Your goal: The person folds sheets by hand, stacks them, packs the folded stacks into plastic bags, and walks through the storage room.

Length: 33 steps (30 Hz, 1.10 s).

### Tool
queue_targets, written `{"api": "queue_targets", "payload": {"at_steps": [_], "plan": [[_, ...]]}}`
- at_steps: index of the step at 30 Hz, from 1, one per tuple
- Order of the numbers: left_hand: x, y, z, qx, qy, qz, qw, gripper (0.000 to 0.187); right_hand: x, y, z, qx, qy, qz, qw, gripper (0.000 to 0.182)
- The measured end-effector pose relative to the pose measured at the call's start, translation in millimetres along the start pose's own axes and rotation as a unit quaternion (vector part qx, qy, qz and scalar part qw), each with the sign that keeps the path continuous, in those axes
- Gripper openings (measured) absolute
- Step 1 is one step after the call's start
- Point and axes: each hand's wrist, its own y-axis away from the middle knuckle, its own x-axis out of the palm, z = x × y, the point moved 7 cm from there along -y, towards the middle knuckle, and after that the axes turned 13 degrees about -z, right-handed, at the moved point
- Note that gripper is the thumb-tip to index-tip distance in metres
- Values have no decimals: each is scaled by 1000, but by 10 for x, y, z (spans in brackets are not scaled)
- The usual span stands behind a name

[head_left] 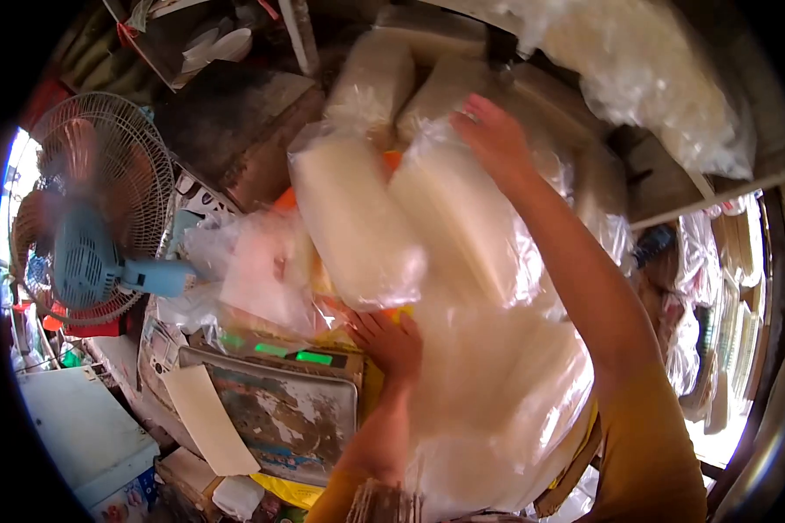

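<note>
Against the person's chest and lap leans a stack of clear plastic bags packed with pale white slabs [445, 235], several bundles piled one over another; the right hand [494, 135] lies flat with fingers spread on the top corner of the upper bag, pressing rather than clasping; the left hand [391, 342] is tucked under the lower edge of the middle bag, fingers curled beneath it, though how firmly it closes I cannot tell. The bags look heavy and slack, their film slippery and creased, so the load would likely sag and slide unless borne from below and steadied on top; thin plastic may tear if pinched. Just beside the left hand sits a weighing scale [275, 405] with a worn metal platform and a lit green display; a strip of cardboard [208, 418] rests across it. Farther left stands a blue electric fan [92, 213]; more heaped plastic bags [645, 70] lie upper right.
</note>
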Motion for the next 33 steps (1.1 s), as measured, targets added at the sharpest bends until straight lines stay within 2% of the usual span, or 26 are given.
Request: {"api": "queue_targets", "payload": {"at_steps": [1, 4, 7, 9, 11, 13, 14, 15, 17, 19, 21, 24, 27, 30, 33], "plan": [[16, -1, 2, 0, -2, 0, 1000, 47, 298, -187, -20, -19, -2, -28, 999, 66], [87, 19, 47, 4, -2, 11, 1000, 47, 983, -485, 346, 14, 178, 63, 982, 81], [170, 77, 108, 7, 11, 17, 1000, 52, 1627, -651, 413, 49, 175, 171, 968, 90], [200, 111, 118, 10, 14, 22, 1000, 53, 2153, -798, 102, 113, 191, 134, 966, 94], [205, 99, 123, 9, 16, 37, 999, 55, 2415, -698, 31, 184, 222, 173, 942, 114], [175, 32, 103, 4, 15, 29, 999, 55, 2555, -635, -13, 167, 266, 166, 935, 117], [146, 10, 83, 4, 18, 27, 999, 55, 2548, -625, -61, 141, 300, 168, 928, 113], [52, -71, 64, -8, 57, -6, 998, 37, 2533, -611, -100, 116, 334, 169, 920, 110], [71, -77, 91, -21, 47, 16, 999, 42, 2569, -593, -262, 61, 394, 147, 905, 106], [117, -7, 67, -25, 31, 33, 999, 47, 2492, -600, -295, 55, 417, 139, 897, 103], [173, 48, 97, -17, -1, 40, 999, 52, 2336, -565, -84, 102, 401, 168, 895, 99], [179, 39, 102, -26, -9, 54, 998, 58, 2311, -646, -242, 166, 348, 172, 907, 81], [234, 89, 130, -32, -10, 67, 997, 60, 2202, -703, -153, 40, 312, 179, 932, 62], [203, 66, 108, -28, -8, 61, 998, 61, 1968, -718, 130, -44, 290, 199, 935, 39], [169, 18, 98, -23, 14, 46, 999, 60, 1922, -956, 69, -40, 234, 97, 967, 33]]}}
